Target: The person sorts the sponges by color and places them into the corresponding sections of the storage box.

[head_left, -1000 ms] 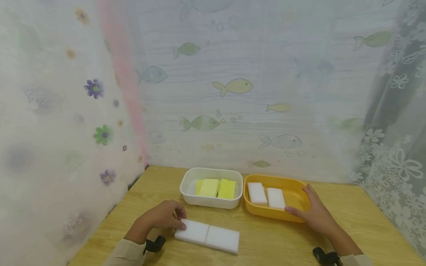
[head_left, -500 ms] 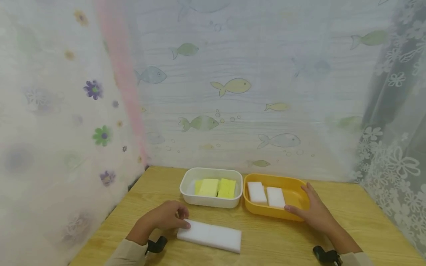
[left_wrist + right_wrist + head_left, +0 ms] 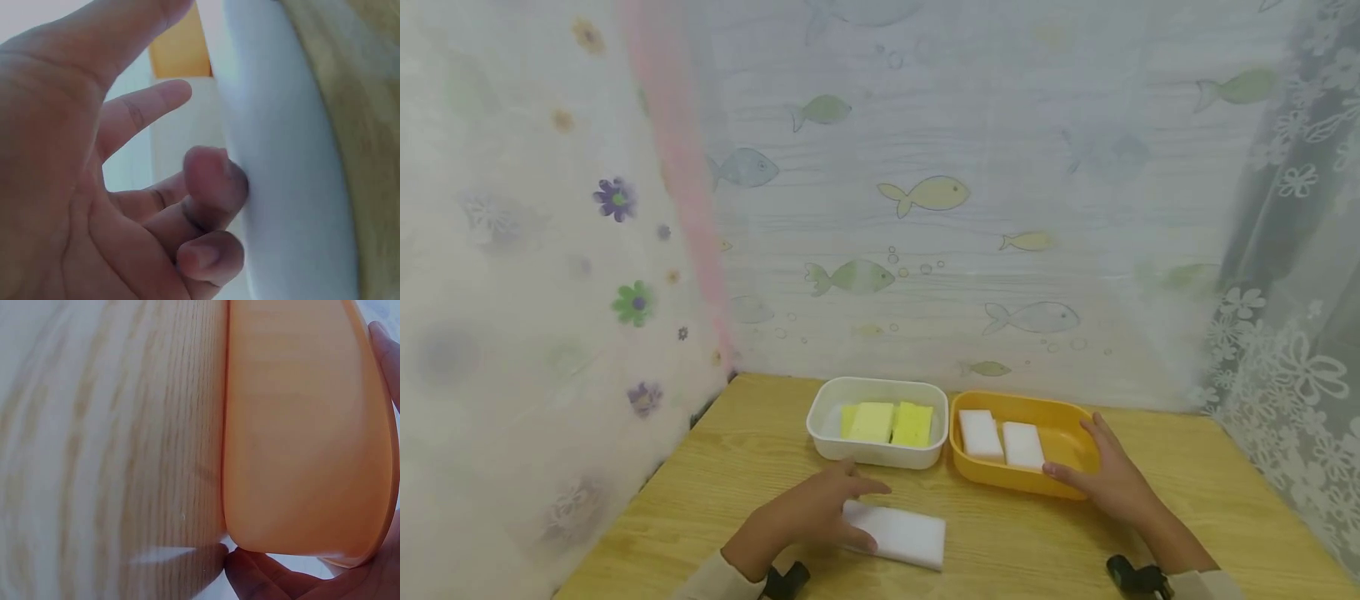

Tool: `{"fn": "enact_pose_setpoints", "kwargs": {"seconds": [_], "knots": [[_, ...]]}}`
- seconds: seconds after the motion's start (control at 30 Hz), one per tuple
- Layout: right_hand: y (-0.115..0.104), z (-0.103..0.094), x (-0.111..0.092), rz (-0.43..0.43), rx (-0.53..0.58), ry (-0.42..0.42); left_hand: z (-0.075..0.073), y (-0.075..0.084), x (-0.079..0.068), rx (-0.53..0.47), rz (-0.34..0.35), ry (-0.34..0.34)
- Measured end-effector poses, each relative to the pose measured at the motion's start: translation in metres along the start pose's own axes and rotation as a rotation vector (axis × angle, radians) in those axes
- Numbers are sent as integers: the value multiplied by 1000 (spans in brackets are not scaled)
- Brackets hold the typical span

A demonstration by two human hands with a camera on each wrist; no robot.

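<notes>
Two white sponge blocks (image 3: 906, 535) lie end to end on the table, and my left hand (image 3: 816, 510) covers the left part of them. That hand's thumb and index finger are spread apart over the foam; its other fingers bend loosely. In the left wrist view, a fingertip (image 3: 228, 187) is at the white foam (image 3: 287, 156), though contact is unclear. My right hand (image 3: 1116, 479) grips the right end of an orange container (image 3: 1007, 477), thumb at the near rim and fingers at the far side. Two white sponges (image 3: 981, 434) lie inside it, at the left.
Beside the orange container stands a white container (image 3: 876, 454) with yellow sponges (image 3: 872, 422) in it. Both sit toward the back of the wooden table (image 3: 745, 433). A fish-patterned curtain (image 3: 925, 275) hangs behind, and a flowered one (image 3: 550, 350) on the left.
My left hand has moved right, from the left end of the white sponges to over their middle, spreading its thumb and index finger. The sponges shifted slightly right. My right hand stays put.
</notes>
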State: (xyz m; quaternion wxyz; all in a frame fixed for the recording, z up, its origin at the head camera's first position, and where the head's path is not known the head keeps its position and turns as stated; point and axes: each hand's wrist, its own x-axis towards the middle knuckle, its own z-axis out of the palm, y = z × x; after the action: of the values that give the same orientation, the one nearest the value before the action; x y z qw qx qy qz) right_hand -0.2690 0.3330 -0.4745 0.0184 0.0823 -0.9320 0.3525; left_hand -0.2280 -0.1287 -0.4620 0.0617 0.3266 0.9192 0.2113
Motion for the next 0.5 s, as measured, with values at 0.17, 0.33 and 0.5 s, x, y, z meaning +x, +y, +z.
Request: {"fn": "enact_pose_setpoints", "kwargs": {"seconds": [0.17, 0.33, 0.5], "knots": [[1, 2, -1, 4, 3, -2, 8, 5, 1, 30, -22, 0], [0, 2, -1, 4, 10, 1, 11, 7, 3, 47, -24, 11], [2, 1, 1, 9, 14, -4, 13, 8, 5, 48, -28, 21]]}}
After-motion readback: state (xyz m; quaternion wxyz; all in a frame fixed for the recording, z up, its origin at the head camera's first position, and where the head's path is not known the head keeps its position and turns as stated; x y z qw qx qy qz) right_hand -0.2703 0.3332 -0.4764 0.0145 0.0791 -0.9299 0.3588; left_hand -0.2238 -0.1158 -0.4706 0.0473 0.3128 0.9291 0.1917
